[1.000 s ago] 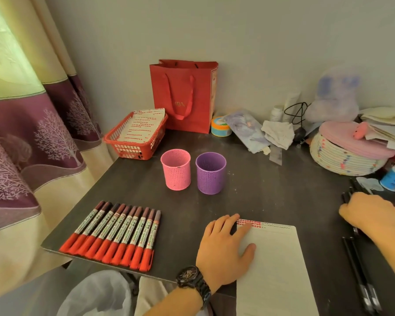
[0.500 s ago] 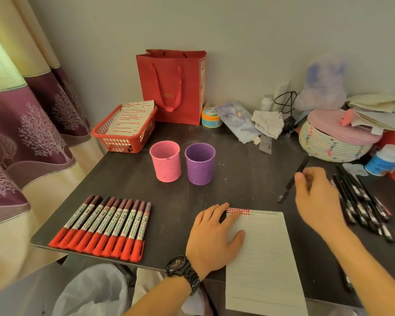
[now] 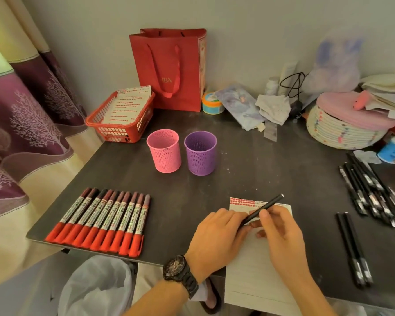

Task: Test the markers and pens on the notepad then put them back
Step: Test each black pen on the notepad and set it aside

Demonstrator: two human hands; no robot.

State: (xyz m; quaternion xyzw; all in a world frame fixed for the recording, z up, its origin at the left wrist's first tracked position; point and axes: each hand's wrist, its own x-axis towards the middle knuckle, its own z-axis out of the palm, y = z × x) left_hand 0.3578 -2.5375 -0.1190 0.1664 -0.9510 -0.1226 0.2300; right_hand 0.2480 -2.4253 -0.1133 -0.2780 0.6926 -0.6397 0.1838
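A lined notepad lies at the table's front edge, with red test marks along its top. My right hand holds a black pen slanted over the pad's top. My left hand grips the pen's lower end, its wrist wearing a black watch. Several red-capped markers lie in a row at the front left. Several black pens lie in a pile at the right, and two more black pens lie apart near the front right. An empty pink cup and a purple cup stand mid-table.
A red basket with paper slips and a red gift bag stand at the back left. A woven round box, bottles, cloths and a cable crowd the back right. A curtain hangs left; a white bag sits below the table's front edge.
My right hand took a black pen from the pile at the right and carried it left over the notepad. My left hand lifted off the pad and took the pen's lower end.
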